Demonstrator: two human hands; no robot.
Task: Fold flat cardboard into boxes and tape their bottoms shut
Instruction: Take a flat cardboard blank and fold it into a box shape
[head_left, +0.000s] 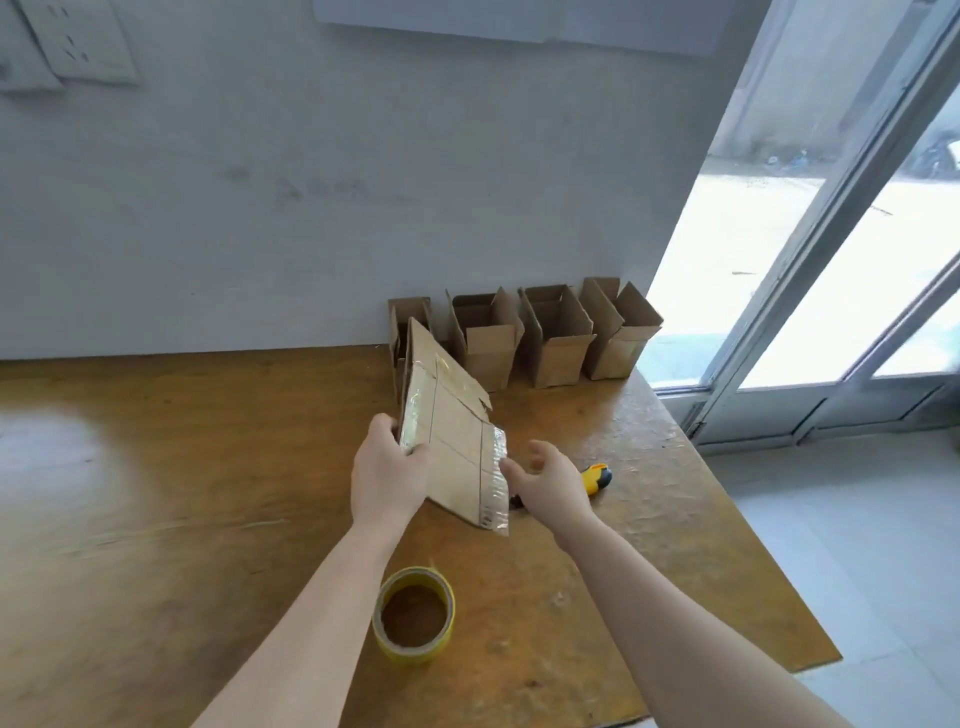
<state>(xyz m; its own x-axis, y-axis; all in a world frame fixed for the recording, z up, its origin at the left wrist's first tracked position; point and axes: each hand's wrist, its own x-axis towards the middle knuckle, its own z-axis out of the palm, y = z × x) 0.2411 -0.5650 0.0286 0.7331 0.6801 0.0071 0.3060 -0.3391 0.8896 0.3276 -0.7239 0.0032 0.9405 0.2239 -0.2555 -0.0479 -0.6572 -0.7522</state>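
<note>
Cardboard blank (451, 435), perhaps already taped, is clamped in the left hand (388, 472) for unfolding; the right hand (551, 483) reaches, fingers spread.

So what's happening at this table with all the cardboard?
A person is making boxes. Their left hand grips a flattened brown cardboard piece with shiny clear tape on it, while the open right hand reaches toward its edge. Four folded open-topped cardboard boxes stand along the wall. A yellow tape roll and a yellow-handled cutter lie on the wooden table.
</note>
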